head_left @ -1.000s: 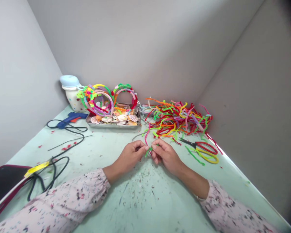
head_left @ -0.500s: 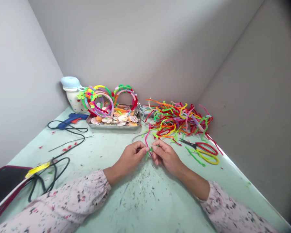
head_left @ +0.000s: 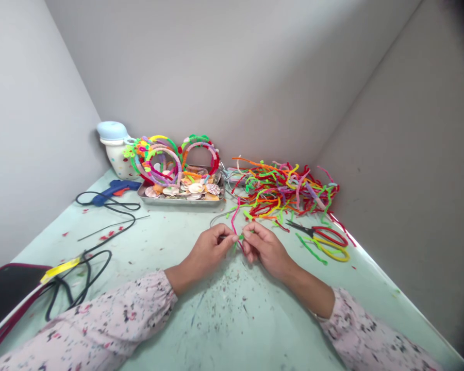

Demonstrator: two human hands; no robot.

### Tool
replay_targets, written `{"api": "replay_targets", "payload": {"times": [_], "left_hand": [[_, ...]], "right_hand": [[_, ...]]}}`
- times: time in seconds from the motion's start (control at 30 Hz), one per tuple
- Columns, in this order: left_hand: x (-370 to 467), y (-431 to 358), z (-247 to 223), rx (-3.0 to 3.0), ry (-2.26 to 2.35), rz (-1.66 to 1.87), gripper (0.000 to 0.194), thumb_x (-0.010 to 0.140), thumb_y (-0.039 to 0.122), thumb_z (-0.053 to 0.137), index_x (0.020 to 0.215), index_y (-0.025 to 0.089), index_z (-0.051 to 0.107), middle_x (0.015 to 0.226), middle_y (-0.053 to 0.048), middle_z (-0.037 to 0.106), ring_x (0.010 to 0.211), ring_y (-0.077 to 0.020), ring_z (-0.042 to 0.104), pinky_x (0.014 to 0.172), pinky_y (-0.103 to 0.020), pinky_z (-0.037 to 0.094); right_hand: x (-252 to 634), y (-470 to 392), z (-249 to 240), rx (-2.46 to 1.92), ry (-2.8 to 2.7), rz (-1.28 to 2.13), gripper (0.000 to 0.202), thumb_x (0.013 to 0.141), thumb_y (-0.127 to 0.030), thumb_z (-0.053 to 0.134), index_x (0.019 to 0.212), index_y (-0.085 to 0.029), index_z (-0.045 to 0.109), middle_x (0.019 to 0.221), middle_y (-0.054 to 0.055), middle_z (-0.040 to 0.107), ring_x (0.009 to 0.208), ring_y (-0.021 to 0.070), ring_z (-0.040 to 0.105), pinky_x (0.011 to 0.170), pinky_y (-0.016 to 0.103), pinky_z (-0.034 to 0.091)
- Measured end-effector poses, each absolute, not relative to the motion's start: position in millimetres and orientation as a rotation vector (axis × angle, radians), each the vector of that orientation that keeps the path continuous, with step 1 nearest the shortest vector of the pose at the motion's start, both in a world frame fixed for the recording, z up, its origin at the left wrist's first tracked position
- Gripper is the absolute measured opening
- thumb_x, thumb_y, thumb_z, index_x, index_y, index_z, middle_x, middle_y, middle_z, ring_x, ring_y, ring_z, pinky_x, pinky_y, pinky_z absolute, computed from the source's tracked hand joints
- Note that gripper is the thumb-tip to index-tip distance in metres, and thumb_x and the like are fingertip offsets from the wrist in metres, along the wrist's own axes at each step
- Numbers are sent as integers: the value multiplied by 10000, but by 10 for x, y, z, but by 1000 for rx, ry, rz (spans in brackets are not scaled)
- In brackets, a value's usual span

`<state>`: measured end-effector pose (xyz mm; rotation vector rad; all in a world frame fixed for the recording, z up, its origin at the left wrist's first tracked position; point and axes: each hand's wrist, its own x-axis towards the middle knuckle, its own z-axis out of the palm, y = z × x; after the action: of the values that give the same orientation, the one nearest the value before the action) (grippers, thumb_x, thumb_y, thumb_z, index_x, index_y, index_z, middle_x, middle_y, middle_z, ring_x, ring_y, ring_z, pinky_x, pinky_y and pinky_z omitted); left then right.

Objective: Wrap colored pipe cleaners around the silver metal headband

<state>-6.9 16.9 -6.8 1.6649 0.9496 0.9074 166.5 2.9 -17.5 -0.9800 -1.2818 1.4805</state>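
Observation:
Above the middle of the table, my left hand [head_left: 212, 251] pinches a small green pipe cleaner [head_left: 240, 237] between thumb and forefinger. My right hand [head_left: 266, 248] grips the same piece from the other side, fingertips almost meeting the left ones. A pink pipe cleaner [head_left: 234, 216] crosses the green one, its upper end standing away from me and a short end showing below. How the two are joined is hidden by my fingers. To the right, scissors [head_left: 319, 236] with a red and a yellow handle lie partly open beside a loose green pipe cleaner [head_left: 312, 251].
A heap of coloured pipe cleaners [head_left: 286, 190] lies at the back right. A metal tray [head_left: 181, 202] holds shells [head_left: 195, 188], with wrapped headbands [head_left: 162, 154] on it. Left are a lidded cup [head_left: 118, 154], a blue glue gun [head_left: 114, 191], a black cable [head_left: 108, 252] and a dark red-edged object [head_left: 11, 288].
Both hands stay in nearly the same place. The short green end below my fingertips has shifted slightly and shows less. Everything else lies still.

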Motion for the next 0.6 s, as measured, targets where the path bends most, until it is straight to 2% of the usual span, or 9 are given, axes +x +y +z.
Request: {"api": "replay_targets", "payload": {"times": [0.33, 0.6], "left_hand": [[-70, 160, -79, 1767, 1008, 956, 187, 832, 313, 530, 760, 145, 570, 654, 15, 527, 597, -110, 445, 559, -218, 348], [-61, 146, -51, 1725, 979, 937, 161, 837, 287, 525, 794, 139, 570, 600, 34, 485, 555, -98, 420, 528, -209, 340]], "right_hand": [[1666, 27, -172, -980, -1296, 1483, 204, 864, -377, 537, 784, -196, 486, 569, -54, 555, 407, 72, 481, 416, 189, 352], [1664, 28, -164, -972, -1278, 1481, 205, 867, -374, 535, 788, -191, 484, 570, -53, 555, 408, 67, 481, 416, 181, 358]]}}
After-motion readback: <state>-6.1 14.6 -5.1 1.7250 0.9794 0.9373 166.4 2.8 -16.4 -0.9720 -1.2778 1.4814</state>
